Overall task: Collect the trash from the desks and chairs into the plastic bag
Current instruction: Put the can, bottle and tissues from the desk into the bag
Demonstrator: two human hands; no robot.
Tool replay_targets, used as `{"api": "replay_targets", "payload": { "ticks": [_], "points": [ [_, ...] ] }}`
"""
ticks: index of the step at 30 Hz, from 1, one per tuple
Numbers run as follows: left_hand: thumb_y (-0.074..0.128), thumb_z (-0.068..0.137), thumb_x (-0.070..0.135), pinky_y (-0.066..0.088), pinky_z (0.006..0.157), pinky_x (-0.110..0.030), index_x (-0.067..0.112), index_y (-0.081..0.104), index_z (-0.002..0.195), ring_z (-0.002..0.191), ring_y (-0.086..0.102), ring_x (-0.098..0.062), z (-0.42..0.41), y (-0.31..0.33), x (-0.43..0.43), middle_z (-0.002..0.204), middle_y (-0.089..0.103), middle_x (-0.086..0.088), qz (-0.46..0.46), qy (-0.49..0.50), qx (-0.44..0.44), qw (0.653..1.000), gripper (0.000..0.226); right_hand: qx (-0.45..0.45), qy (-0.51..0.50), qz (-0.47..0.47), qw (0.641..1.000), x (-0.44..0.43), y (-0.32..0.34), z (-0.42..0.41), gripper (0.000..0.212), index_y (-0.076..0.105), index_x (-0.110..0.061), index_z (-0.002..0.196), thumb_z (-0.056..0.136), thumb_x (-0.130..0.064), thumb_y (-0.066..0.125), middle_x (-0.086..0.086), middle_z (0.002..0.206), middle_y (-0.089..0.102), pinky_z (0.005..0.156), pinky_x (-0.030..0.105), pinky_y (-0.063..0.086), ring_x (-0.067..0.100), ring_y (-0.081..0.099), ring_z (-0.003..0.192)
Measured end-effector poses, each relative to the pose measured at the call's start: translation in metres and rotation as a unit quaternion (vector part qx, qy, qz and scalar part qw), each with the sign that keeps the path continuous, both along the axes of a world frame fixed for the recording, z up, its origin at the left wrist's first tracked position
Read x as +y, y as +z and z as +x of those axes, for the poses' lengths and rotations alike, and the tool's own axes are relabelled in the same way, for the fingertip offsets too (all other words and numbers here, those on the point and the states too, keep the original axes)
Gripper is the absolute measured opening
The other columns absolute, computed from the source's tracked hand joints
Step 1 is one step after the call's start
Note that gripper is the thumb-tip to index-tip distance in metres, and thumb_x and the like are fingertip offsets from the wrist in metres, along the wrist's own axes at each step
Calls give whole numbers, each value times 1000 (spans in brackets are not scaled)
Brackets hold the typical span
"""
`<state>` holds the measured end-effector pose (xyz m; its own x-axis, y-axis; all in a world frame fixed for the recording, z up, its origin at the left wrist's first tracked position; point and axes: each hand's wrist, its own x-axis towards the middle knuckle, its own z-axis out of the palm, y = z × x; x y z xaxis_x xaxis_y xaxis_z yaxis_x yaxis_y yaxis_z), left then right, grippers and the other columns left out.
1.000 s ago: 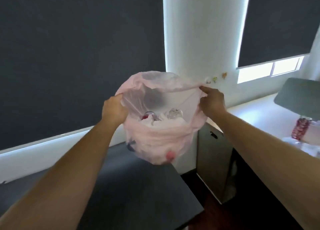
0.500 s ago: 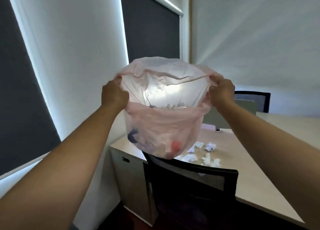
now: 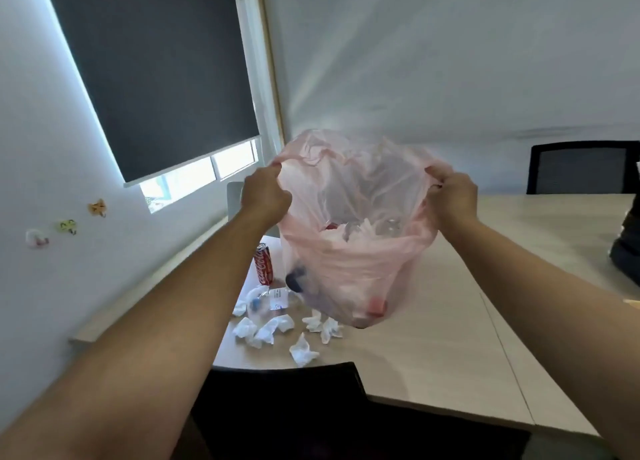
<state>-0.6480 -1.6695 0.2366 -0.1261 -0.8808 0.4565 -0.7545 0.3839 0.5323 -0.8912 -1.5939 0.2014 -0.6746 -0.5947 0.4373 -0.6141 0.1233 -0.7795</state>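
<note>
I hold a thin pink plastic bag (image 3: 349, 272) open in the air above a light wooden desk (image 3: 433, 349). My left hand (image 3: 265, 196) grips the bag's left rim and my right hand (image 3: 452, 196) grips its right rim. Crumpled paper, a bottle and other trash lie inside the bag. On the desk below and left of the bag stand a red cola can (image 3: 263, 264), a clear plastic bottle (image 3: 272, 300) lying on its side, and several crumpled white tissues (image 3: 270, 330).
A black chair back (image 3: 287, 387) stands at the desk's near edge. Another black chair (image 3: 581, 167) is at the far right. A dark object (image 3: 627, 252) sits at the desk's right edge. A window with a dark blind (image 3: 156, 79) is on the left wall.
The view has swung right, from the dark blinds and a dark desk to this wooden desk, now seen closer with the can and bottle visible. Both hands keep holding the bag open.
</note>
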Motion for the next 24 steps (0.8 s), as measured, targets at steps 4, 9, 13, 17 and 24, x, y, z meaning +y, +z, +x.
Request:
{"api": "replay_targets", "payload": {
  "ticks": [4,9,13,17,24],
  "points": [
    [54,85,4,44,95,-30,15,43,143,121,52,-31,-45,-39,-29,137,53,-13,58,-69,-27,996,59,-52,-5,37,998,-12,-38,-40,57,58,-12,129,81,11,36,12,129,61,101,37,46,32,59,114],
    [54,84,1,45,88,-31,12,47,139,113,56,-33,-92,-91,-56,127,60,-15,116,-171,-57,977,56,-61,-68,111,990,-20,-80,-75,63,51,-16,137,83,13,34,13,135,55,102,31,40,31,53,122],
    [54,79,1,52,84,-38,15,48,136,103,59,-36,-128,-126,-93,116,64,-14,154,-247,-71,954,59,-71,-116,131,982,-35,-99,-95,64,47,-17,139,85,13,31,11,141,50,105,29,36,30,48,128],
    [53,78,4,48,77,-31,16,41,141,101,58,-33,-152,-164,-123,121,60,-12,182,-288,-101,935,66,-83,-137,139,977,-49,-131,-104,62,50,-12,137,83,15,33,9,141,50,103,20,32,24,47,129],
    [61,83,9,39,98,-31,17,22,149,128,43,-30,-161,-219,-127,150,33,-11,247,-354,-187,882,77,29,-202,260,944,-45,-172,-106,63,50,-22,135,82,9,39,4,146,42,102,41,38,35,45,119]
  ]
}}
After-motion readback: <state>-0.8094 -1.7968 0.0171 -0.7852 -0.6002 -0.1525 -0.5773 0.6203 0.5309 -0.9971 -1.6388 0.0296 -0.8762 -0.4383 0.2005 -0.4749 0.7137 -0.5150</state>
